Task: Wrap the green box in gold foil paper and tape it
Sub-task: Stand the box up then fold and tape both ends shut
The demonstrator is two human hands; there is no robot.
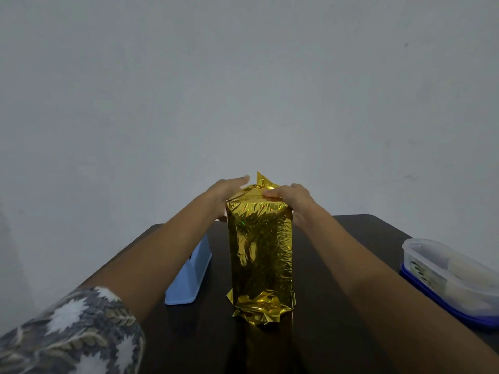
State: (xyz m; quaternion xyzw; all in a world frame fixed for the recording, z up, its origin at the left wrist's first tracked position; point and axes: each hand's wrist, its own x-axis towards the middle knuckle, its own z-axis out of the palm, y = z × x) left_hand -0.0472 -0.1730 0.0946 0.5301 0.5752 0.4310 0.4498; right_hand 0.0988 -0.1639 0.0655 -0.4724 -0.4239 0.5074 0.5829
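Note:
The box stands upright in the middle of the dark table, fully covered in gold foil paper (260, 249); no green shows. The foil is crumpled at the bottom edge, and a pointed flap sticks up at the top. My left hand (229, 193) lies against the upper left side of the box with its fingers stretched out over the top. My right hand (290, 197) grips the upper right corner, with fingers curled over the folded foil on top. Both hands touch the foil.
A light blue plastic object (189, 273) stands on the dark table (351, 230) just left of the box. A clear lidded container on a blue base (445, 273) sits at the right edge. A plain grey wall is behind.

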